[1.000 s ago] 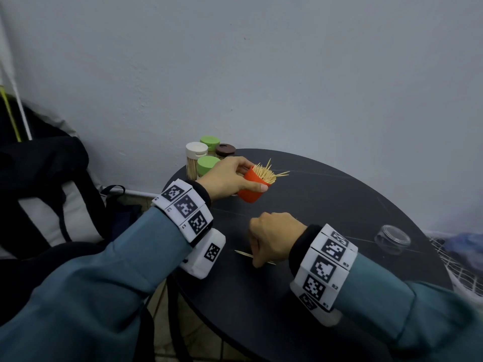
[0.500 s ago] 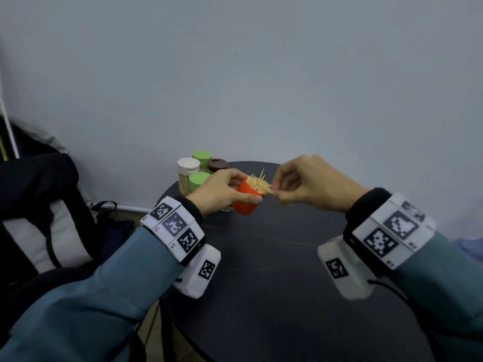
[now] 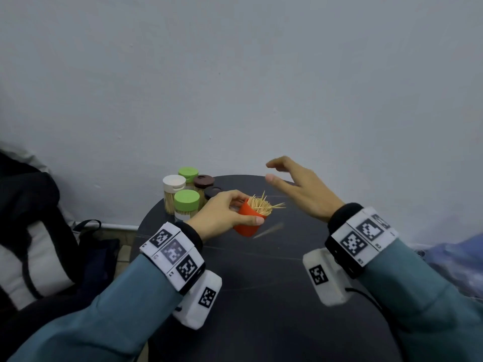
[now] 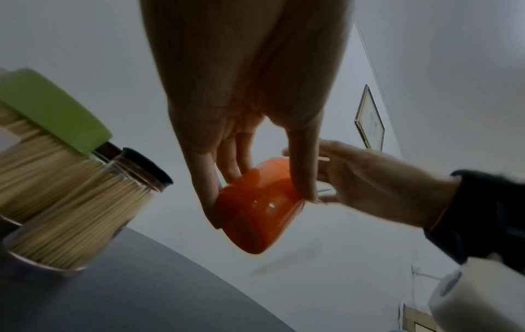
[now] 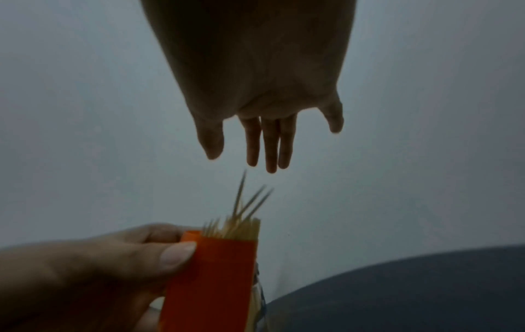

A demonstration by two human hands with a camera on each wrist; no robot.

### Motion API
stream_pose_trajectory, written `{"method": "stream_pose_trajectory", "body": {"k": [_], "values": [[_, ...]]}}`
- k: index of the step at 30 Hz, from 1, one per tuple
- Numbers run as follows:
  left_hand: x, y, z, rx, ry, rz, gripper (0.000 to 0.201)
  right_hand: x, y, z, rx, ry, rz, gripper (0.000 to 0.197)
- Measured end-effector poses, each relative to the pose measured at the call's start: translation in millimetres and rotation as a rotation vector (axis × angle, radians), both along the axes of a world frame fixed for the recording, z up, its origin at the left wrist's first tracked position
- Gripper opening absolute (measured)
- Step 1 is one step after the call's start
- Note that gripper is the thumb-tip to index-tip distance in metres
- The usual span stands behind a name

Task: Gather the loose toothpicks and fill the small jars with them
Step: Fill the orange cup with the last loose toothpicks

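Note:
My left hand (image 3: 224, 216) grips a small orange jar (image 3: 248, 220), tilted to the right above the dark round table (image 3: 261, 296). Toothpicks (image 3: 261, 205) bristle out of its mouth, several sticking out sideways. The left wrist view shows the fingers and thumb around the orange jar (image 4: 261, 209). My right hand (image 3: 295, 189) hovers up and to the right of the jar with fingers spread and nothing in it; in the right wrist view its straight fingers (image 5: 270, 143) hang just above the toothpick tips (image 5: 247, 202). A blurred toothpick (image 3: 269, 231) shows just below the jar.
A cluster of lidded jars stands at the table's back left: a white-lidded one (image 3: 173, 184), two green-lidded ones (image 3: 187, 202) and a brown-lidded one (image 3: 203, 182), packed with toothpicks. A dark bag (image 3: 34, 231) lies left of the table. A grey wall stands behind.
My right hand rose from the table with picked-up toothpicks, brought them to the jar's mouth, then let go and spread open above it. The left hand kept holding the orange jar.

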State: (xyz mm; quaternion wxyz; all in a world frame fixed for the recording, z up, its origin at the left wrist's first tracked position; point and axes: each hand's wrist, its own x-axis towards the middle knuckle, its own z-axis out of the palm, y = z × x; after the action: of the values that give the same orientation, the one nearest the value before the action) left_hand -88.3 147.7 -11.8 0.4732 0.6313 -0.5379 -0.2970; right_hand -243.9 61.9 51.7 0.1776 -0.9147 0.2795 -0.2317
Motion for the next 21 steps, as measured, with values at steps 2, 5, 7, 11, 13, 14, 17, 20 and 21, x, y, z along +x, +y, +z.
{"method": "stream_pose_trajectory", "body": {"k": [2,5,7,11,13,14,17,20,21], "values": [[-2,-2,-1,0.004,0.011,-0.013,0.047,-7,-2,-11,0.233,-0.041,0.050,0.048],[-4,-6,-3,-0.002,0.019,-0.018,0.044,-14,-3,-27,0.350,0.006,0.080,0.053],[-5,-8,-3,-0.006,0.017,-0.020,0.045,-15,-4,-34,0.377,-0.019,0.093,0.050],[-10,-12,-6,0.012,0.003,-0.038,0.046,-12,-5,-44,0.475,-0.084,0.123,0.049],[-13,-14,-7,0.021,-0.005,-0.052,0.046,-7,-4,-50,0.481,-0.147,0.136,0.045],[-14,-14,-8,0.026,-0.007,-0.057,0.047,-4,-4,-53,0.472,-0.175,0.139,0.043],[-13,-17,-10,0.056,-0.033,-0.081,0.059,5,-4,-56,0.459,-0.203,0.128,0.042],[-14,-16,-10,0.072,-0.057,-0.120,0.073,12,-4,-57,0.472,-0.178,0.108,0.045],[-14,-16,-10,0.074,-0.062,-0.126,0.075,14,-4,-57,0.467,-0.153,0.099,0.045]]}}
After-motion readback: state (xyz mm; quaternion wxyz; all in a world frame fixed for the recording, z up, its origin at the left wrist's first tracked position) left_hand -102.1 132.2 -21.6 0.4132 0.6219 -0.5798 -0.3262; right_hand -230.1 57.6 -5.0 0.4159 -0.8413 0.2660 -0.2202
